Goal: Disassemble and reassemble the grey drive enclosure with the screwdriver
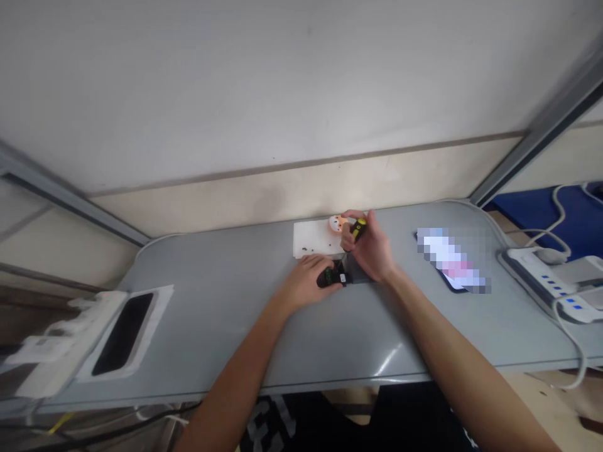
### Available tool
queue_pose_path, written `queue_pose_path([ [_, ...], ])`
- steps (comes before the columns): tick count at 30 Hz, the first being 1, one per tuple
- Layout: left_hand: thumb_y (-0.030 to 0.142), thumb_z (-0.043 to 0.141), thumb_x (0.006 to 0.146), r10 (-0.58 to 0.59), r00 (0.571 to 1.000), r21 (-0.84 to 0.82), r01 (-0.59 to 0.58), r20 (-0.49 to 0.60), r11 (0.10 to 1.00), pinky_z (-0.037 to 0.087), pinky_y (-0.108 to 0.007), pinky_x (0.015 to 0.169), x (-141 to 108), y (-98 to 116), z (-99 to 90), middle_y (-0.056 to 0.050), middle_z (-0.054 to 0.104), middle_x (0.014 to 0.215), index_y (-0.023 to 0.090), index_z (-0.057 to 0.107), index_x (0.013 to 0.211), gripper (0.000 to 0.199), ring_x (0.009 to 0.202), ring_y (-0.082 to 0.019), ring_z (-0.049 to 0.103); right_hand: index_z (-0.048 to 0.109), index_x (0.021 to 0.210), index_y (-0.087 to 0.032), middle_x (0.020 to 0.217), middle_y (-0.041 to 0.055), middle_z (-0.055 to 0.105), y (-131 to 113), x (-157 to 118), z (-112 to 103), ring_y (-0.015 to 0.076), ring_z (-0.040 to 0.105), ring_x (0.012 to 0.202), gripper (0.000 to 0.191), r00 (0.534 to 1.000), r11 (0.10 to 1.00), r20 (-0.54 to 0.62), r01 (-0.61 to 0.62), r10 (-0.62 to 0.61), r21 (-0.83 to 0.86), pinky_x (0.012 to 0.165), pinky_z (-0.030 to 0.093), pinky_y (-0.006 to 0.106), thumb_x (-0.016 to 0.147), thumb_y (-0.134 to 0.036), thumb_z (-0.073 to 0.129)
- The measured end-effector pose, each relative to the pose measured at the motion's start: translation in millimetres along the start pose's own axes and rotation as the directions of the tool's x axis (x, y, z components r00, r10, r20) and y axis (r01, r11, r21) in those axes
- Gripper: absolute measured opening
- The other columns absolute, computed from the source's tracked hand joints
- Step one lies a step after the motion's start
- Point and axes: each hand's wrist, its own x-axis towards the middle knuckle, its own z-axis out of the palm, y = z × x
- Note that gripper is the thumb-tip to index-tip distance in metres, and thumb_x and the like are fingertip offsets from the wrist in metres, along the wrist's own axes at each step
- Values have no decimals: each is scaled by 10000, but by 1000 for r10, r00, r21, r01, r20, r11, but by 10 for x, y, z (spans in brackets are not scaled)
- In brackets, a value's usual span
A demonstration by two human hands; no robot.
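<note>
My left hand [306, 282] is closed around the edge of a small black device [332, 277], whose exposed part looks like a circuit board with a white label. In my right hand [374, 251] is a screwdriver [359, 228] with a black and yellow handle, held tilted with its lower end pointing down towards the device. Whether its tip touches the device I cannot tell. A dark, flat, shiny piece [362, 271] lies under the right hand. Just behind the hands is a white sheet [308, 236] with several tiny dark bits on it.
A round orange and white item with an animal face [336, 223] stands on the sheet. A phone [447, 260] with a lit, blurred screen lies right. At left are a dark phone [125, 333] and a white power strip [70, 345]; another power strip [556, 282] sits far right with cables.
</note>
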Motion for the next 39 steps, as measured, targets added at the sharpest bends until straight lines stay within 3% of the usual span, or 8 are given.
queue_pose_path([
  [5,373,768,872,28,1000,14,-28,-10,1000,450,-464,1091,-3,7,-5,-54,715,1211,239,639,1011,232,1187,-255,635,552,842,-245,871,-5,616,-19,-41,7,131,580,718,401,999,1000,20,28,-28,8,669,482,287,798,-544,815],
  [11,383,757,884,53,998,12,-53,-31,999,452,-470,1106,-8,-17,23,-68,700,1277,242,688,1004,198,1231,-259,621,474,799,-255,569,-87,354,8,-9,22,94,292,488,483,998,999,-34,51,-51,-10,491,305,244,816,-653,746],
  [15,387,747,894,62,997,21,-61,-36,998,449,-474,1112,-11,-28,27,-65,700,1284,240,691,997,188,1242,-257,619,621,929,-241,756,-17,524,-23,-15,6,123,502,633,423,999,999,41,-37,36,33,607,450,280,854,-652,691],
  [18,381,749,893,73,996,24,-72,-42,997,445,-470,1116,-17,-40,29,-57,697,1297,241,684,994,184,1244,-251,620,559,845,-235,889,2,603,-23,-40,15,127,576,723,408,999,1000,44,-13,12,9,670,480,286,784,-540,824],
  [24,394,765,881,63,997,24,-62,-35,998,453,-468,1108,-22,-63,39,-65,699,1290,239,688,1008,214,1226,-255,632,531,855,-250,605,-84,342,-9,-6,13,91,305,502,418,1000,997,-20,9,-8,70,480,310,237,839,-609,746],
  [31,389,761,887,67,996,21,-66,-59,998,447,-472,1118,-13,-55,42,-63,715,1266,235,689,990,199,1231,-254,633,541,831,-230,870,-6,629,-32,-41,-18,122,614,714,399,999,1000,46,-8,8,-1,672,504,277,799,-511,821],
  [35,360,787,865,80,994,9,-79,-73,997,469,-473,1094,-11,-48,30,-69,714,1286,229,692,1009,216,1220,-255,645,398,806,-254,581,-101,435,62,-24,-7,81,398,473,474,995,991,-19,100,-102,-90,490,357,231,835,-514,794],
  [39,355,799,853,108,989,24,-106,-105,994,476,-487,1097,-10,-60,36,-77,724,1267,227,703,999,217,1209,-266,657,578,966,-246,620,-69,408,87,2,-1,97,363,511,390,993,991,52,107,-103,-79,497,332,253,945,-635,584],
])
